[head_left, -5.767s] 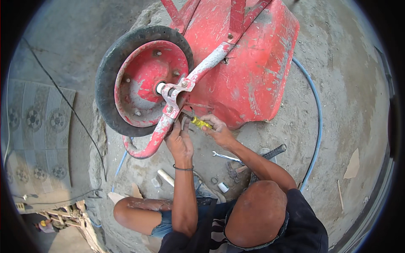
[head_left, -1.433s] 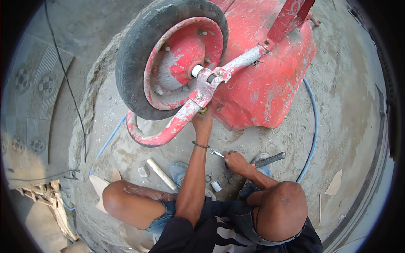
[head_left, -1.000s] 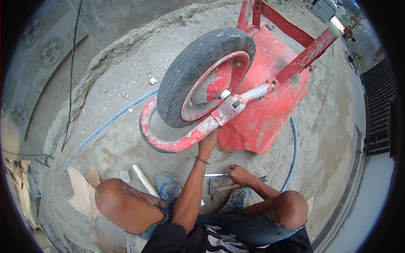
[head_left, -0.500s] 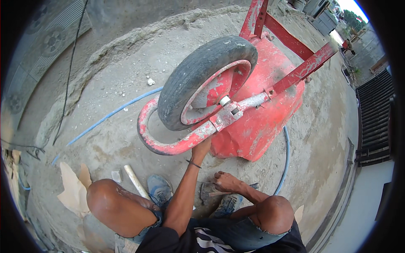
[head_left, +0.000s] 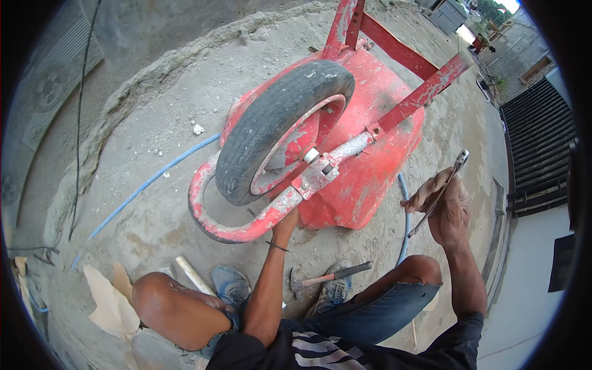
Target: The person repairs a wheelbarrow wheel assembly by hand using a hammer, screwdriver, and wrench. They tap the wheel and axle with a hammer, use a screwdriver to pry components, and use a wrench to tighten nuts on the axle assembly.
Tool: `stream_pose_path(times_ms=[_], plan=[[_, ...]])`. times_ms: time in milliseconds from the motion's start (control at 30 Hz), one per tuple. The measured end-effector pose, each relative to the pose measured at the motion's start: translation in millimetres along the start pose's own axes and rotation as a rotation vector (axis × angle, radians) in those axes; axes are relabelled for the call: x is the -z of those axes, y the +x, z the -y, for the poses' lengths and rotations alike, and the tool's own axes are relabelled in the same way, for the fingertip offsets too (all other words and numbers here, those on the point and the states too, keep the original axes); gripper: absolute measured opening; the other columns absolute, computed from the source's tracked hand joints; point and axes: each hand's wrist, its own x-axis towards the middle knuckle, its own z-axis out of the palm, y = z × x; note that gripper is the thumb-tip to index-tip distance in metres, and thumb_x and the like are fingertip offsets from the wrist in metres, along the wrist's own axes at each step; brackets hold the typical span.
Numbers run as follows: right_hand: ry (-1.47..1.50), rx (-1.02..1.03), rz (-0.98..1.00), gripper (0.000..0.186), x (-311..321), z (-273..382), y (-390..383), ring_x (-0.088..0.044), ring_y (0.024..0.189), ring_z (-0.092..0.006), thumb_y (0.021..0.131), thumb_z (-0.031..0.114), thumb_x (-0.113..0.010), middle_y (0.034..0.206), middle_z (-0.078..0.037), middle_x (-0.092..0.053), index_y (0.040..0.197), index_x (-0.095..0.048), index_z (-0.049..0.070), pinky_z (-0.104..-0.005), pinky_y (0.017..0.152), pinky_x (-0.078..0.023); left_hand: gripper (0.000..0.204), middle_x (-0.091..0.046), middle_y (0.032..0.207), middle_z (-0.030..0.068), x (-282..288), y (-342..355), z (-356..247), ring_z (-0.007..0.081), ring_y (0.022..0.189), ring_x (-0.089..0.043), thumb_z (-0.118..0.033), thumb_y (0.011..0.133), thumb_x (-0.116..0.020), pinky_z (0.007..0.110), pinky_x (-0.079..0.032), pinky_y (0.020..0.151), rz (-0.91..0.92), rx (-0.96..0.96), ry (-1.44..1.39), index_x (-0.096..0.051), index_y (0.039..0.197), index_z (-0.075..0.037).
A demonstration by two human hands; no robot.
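Currently right hand (head_left: pixel 446 209) grips one wrench (head_left: pixel 440 196); left hand (head_left: pixel 287 223) by one wheelbarrow (head_left: pixel 364 179), grip impossible to tell

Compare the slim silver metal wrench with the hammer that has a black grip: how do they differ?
The slim silver metal wrench is up in the right hand; the black-gripped hammer lies low, at the blue-grey shoe. The wrench is a thin bar; the hammer has a crosswise head and reddish handle section. Both are hand tools.
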Motion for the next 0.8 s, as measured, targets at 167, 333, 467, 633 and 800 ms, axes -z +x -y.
stream_pose_path(times_ms=[167, 333, 467, 633, 800], plan=[[-0.922, -0.005, 0.381, 0.048, -37, -38, -19, -0.053, 0.056, -0.0224, 0.089, 0.004, -0.054, 0.068, -0.011, -0.055, 0.135, -0.041, 0.009, -0.0336, 0.052, -0.043, 0.021, -0.061, 0.091, 0.0191, 3, 5, -29, 0.0347, 0.087, -0.058, -0.014, 0.084, -0.059, 0.043, -0.042, 0.077, 0.145, 0.065, 0.155, -0.058, 0.097, 0.002], [-1.196, -0.041, 0.31, 0.052, -83, -72, -26, -0.062, 0.072, -0.0335, 0.084, -0.001, -0.055, 0.081, -0.018, -0.058, 0.133, -0.042, 0.009, -0.0412, 0.059, -0.047, 0.027, -0.045, 0.064, 0.0146, 20, 12, -61, 0.0302, 0.063, -0.046, -0.014, 0.081, -0.063, 0.042, -0.038, 0.063, -0.035, -0.101, -0.136, -0.042, 0.067, -0.003], [-1.038, 0.196, 0.211, 0.036, -91, -78, -19, -0.061, 0.076, -0.039, 0.086, 0.001, -0.054, 0.083, -0.021, -0.058, 0.121, -0.047, 0.002, -0.0438, 0.058, -0.046, 0.033, -0.043, 0.061, 0.0123, 20, 4, -50, 0.0267, 0.061, -0.044, -0.014, 0.08, -0.064, 0.04, -0.036, 0.06, -0.08, -0.172, -0.128, -0.038, 0.064, -0.003], [-1.046, -0.009, 0.333, 0.019, -89, -67, -11, -0.058, 0.077, -0.0441, 0.087, 0.0, -0.052, 0.088, -0.025, -0.057, 0.105, -0.048, -0.001, -0.0454, 0.058, -0.046, 0.037, -0.04, 0.057, 0.01, 36, 16, -95, 0.024, 0.058, -0.041, -0.015, 0.079, -0.066, 0.038, -0.033, 0.057, -0.135, -0.291, -0.2, -0.035, 0.062, -0.003], [-1.059, 0.007, 0.479, 0.022, -78, -65, 2, -0.059, 0.074, -0.0432, 0.085, -0.003, -0.052, 0.086, -0.023, -0.057, 0.106, -0.048, -0.002, -0.0447, 0.058, -0.046, 0.037, -0.04, 0.058, 0.0103, 26, 16, -76, 0.0243, 0.058, -0.041, -0.015, 0.08, -0.066, 0.038, -0.033, 0.057, -0.173, -0.397, -0.155, -0.036, 0.062, -0.003]])
